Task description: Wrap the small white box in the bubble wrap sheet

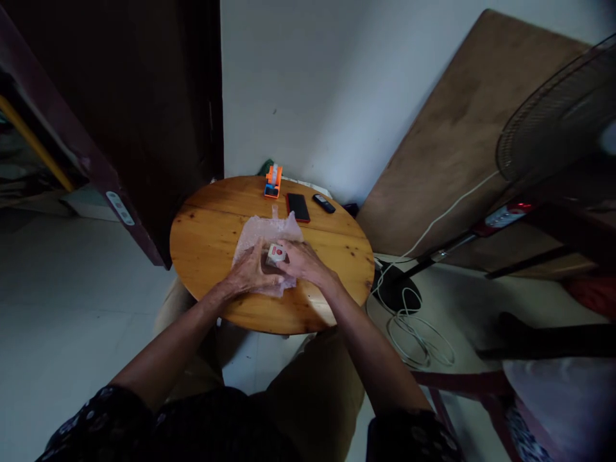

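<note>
A small white box with a red mark sits on a sheet of clear bubble wrap in the middle of a round wooden table. My left hand rests on the wrap just left of the box, fingers curled against it. My right hand grips the box from the right side. Both hands meet around the box.
At the table's far edge stand an orange tape dispenser, a black phone and a dark remote. A standing fan with coiled white cable is on the right. A wooden board leans on the wall.
</note>
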Motion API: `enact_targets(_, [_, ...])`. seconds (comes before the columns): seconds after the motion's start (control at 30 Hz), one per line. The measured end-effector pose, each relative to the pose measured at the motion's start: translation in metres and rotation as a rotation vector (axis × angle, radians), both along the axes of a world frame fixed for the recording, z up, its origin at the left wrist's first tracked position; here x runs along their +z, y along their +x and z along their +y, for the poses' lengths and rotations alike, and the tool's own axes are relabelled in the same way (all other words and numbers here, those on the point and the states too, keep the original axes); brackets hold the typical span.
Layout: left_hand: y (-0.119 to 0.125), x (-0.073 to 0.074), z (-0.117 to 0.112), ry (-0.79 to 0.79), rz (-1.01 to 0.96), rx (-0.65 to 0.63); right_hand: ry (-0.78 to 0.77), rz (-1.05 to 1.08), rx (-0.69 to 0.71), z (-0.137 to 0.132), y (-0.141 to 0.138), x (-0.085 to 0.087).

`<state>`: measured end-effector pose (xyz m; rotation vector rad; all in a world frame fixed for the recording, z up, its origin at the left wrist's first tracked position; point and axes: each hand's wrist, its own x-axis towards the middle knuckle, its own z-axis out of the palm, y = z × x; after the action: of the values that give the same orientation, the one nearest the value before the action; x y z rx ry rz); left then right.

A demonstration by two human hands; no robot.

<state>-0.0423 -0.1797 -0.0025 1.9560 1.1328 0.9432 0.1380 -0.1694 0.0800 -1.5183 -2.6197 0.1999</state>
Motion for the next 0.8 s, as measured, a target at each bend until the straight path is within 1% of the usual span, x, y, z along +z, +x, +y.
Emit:
enact_targets(0.1, [0.001,0.006,-0.004,0.059,0.228,0.012,0.016,0.14,-0.086,-0.004,0.018,-0.007])
enact_targets(0.2, [0.002,0.011,-0.006,0.138,0.429,-0.057,0.086,0.349,-0.185,-0.006,0.04,-0.012])
enact_targets(0.3, [0.002,0.012,-0.008,0.187,0.562,-0.102,0.172,0.5,-0.327,-0.005,0.068,-0.013])
enact_targets(0.37, [0.002,0.013,-0.009,0.198,0.61,-0.11,0.205,0.481,-0.452,-0.004,0.087,-0.014])
enact_targets(0.43, [0.001,0.013,-0.01,0.201,0.632,-0.111,0.174,0.352,-0.552,-0.004,0.103,-0.017])
enact_targets(0.5, [0.001,0.014,-0.01,0.2,0.643,-0.108,0.117,0.214,-0.596,-0.004,0.113,-0.021])
enact_targets(0.53, [0.001,0.014,-0.01,0.199,0.646,-0.108,0.112,0.171,-0.604,-0.006,0.116,-0.022])
enact_targets(0.6, [0.002,0.015,-0.009,0.195,0.648,-0.114,0.19,0.162,-0.6,-0.011,0.114,-0.02])
enact_targets(0.67, [0.002,0.014,-0.009,0.189,0.64,-0.119,0.311,0.222,-0.535,-0.02,0.101,-0.012])
enact_targets(0.7, [0.002,0.014,-0.009,0.185,0.632,-0.12,0.347,0.264,-0.464,-0.026,0.089,-0.007])
enact_targets(0.73, [0.002,0.013,-0.009,0.181,0.616,-0.119,0.347,0.303,-0.359,-0.033,0.074,-0.001])
enact_targets(0.8, [0.002,0.01,-0.009,0.18,0.551,-0.109,0.267,0.335,-0.1,-0.045,0.037,0.008])
